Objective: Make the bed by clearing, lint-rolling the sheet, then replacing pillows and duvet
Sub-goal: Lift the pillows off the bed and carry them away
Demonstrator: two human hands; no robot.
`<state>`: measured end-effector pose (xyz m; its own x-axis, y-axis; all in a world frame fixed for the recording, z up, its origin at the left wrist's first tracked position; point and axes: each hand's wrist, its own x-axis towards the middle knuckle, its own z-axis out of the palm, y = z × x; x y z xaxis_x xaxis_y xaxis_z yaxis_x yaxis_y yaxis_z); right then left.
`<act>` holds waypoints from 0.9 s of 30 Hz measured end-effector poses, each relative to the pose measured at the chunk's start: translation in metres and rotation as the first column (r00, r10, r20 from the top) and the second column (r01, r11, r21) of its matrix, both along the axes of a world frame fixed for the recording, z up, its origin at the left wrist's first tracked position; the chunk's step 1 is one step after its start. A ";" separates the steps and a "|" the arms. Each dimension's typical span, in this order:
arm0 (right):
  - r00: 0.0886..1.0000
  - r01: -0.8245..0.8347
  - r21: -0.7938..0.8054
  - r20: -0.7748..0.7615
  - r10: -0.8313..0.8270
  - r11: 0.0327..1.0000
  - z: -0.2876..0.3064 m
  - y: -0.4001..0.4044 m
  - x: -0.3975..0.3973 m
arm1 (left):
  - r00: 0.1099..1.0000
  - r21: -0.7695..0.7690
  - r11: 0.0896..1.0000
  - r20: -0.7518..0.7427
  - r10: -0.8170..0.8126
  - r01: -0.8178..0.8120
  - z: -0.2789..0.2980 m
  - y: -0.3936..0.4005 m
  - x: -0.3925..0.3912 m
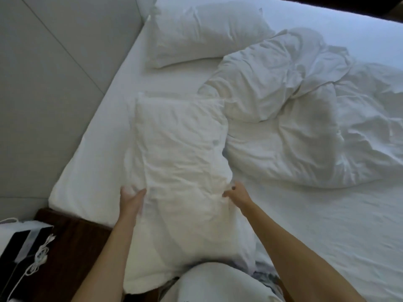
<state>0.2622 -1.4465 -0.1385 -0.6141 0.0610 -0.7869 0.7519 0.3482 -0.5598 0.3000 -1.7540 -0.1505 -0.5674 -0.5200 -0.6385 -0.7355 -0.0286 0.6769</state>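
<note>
near pillow: lies on the bed, long axis running straight away from the person toward the far pillow; near end hangs over the mattress edge against the person's body.
left hand: on the pillow's left long edge, fingers spread and curled onto the fabric, gripping it by the look of it.
right hand: on the pillow's right long edge, fingers pinching a fold of the cover.
key relation: pillow sits between the two hands, both at about mid-length, roughly level with each other. Neither hand is clearly nearer; the bulk of the pillow is ahead of the hands, the rest behind them toward the body.
duvet: bunched heap right of the pillow, touching its right edge near the far corner.
far pillow: at the head end by the headboard, well apart from the hands.
sheet: bare and wrinkled on the right side.
side: dark wood ledge at the left with a white cable on it.
step, my read: clearing stage, pillow about to be lifted off. Two-sided hold suits a straight lift; far end may drag on the duvet.
</note>
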 end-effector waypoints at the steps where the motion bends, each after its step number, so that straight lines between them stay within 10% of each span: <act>1: 0.999 0.017 0.046 0.036 -0.019 0.999 -0.005 -0.013 0.002 | 0.998 0.013 0.998 0.021 -0.065 0.064 -0.009 -0.011 -0.006; 9: 1.000 -0.019 0.188 0.023 0.015 0.982 -0.003 -0.097 -0.030 | 0.855 -0.076 0.852 0.079 -0.512 0.518 -0.013 -0.046 -0.054; 27: 0.902 -0.055 0.092 -0.422 0.089 0.994 0.028 -0.091 -0.252 | 0.787 -0.311 0.754 -0.033 -0.616 0.578 0.023 -0.013 -0.266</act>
<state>0.0106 -1.5376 -0.1102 -0.8942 0.0532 -0.4444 0.4194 0.4465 -0.7904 0.0342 -1.7675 -0.1274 -0.8853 -0.1871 -0.4257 -0.4486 0.5848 0.6759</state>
